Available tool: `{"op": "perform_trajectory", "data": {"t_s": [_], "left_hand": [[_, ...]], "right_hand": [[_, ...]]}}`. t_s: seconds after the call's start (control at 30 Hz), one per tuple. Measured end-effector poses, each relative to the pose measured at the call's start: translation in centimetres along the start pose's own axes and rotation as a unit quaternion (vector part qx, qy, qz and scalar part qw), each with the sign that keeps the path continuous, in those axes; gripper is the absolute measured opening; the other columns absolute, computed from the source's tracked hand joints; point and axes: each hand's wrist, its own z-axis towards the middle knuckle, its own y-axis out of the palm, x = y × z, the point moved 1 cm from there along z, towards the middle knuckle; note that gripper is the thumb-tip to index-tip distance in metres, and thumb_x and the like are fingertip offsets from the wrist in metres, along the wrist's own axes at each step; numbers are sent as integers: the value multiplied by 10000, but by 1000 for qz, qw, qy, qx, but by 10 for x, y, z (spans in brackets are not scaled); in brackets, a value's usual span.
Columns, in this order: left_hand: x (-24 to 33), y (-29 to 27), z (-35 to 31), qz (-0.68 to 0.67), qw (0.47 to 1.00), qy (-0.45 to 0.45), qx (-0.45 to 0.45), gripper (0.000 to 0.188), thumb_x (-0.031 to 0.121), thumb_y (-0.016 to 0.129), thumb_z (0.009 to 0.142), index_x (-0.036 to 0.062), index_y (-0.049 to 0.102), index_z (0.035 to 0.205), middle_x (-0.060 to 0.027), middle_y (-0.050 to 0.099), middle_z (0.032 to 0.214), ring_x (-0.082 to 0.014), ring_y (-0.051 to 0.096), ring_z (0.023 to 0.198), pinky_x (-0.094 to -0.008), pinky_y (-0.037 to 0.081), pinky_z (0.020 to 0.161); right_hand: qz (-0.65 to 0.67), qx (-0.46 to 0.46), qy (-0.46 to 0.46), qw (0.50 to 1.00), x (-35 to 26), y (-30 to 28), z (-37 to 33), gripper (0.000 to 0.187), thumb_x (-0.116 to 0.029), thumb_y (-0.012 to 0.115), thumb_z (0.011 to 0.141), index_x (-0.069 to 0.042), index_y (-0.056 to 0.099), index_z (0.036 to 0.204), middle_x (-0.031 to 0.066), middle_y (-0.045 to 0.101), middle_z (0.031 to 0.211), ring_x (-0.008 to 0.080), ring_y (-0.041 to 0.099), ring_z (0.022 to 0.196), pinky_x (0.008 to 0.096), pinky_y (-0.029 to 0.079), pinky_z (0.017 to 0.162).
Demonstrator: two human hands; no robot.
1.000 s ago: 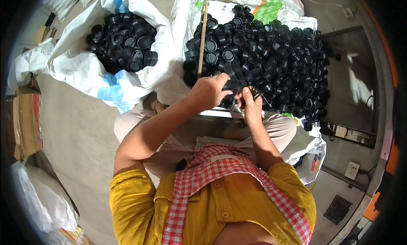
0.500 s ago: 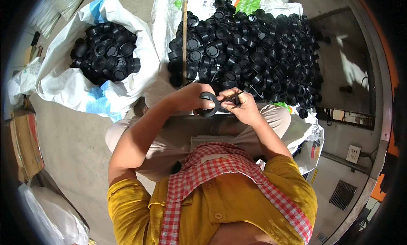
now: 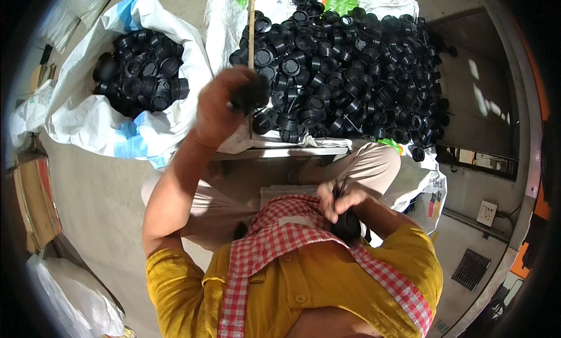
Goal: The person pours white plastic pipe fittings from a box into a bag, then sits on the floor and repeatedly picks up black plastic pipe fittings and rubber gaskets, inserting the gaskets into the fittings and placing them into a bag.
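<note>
My left hand [image 3: 217,111] is raised beside the upright stick, its fingers wrapped round a black round plastic cap [image 3: 252,93]; motion blurs both. The open white sack [image 3: 196,113], part full of similar black caps [image 3: 143,75], stands to its left. Close to the apron, my right hand [image 3: 346,199] is closed, with a thin dark object [image 3: 338,190] showing between the fingers; blur hides its kind. Just below that hand is a dark shape [image 3: 348,226] that I cannot make out. In front lies a wide heap of black caps [image 3: 350,75].
A thin wooden stick [image 3: 252,34] stands at the heap's left side. White sheeting [image 3: 219,40] lies under the heap, with a pale edge [image 3: 274,152] in front of my knees. Cardboard [image 3: 36,200] is at far left. A wall socket [image 3: 486,212] is at right.
My hands have parted. The left moved up and left, carrying the black cap away from my lap. The right drew back toward my apron with the thin dark object.
</note>
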Motion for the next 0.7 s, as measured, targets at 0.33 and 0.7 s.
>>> {"op": "perform_trajectory", "data": {"t_s": [0.33, 0.7], "left_hand": [[21, 66, -30, -556, 736, -337, -191, 480, 238, 519, 948, 30, 403, 1365, -93, 440, 1365, -183, 490, 1173, -328, 413, 953], [9, 67, -32, -222, 881, -352, -226, 512, 201, 693, 756, -8, 504, 1184, -99, 605, 1013, -207, 607, 917, -321, 487, 810]], "right_hand": [[-178, 467, -480, 721, -56, -41, 92, 162, -63, 652, 847, -83, 513, 766, 57, 599, 817, 112, 548, 725, 269, 465, 705], [-471, 523, -477, 527, -63, -41, 95, 190, 0, 587, 877, 32, 599, 1065, 141, 667, 970, 175, 652, 860, 290, 521, 779]]}}
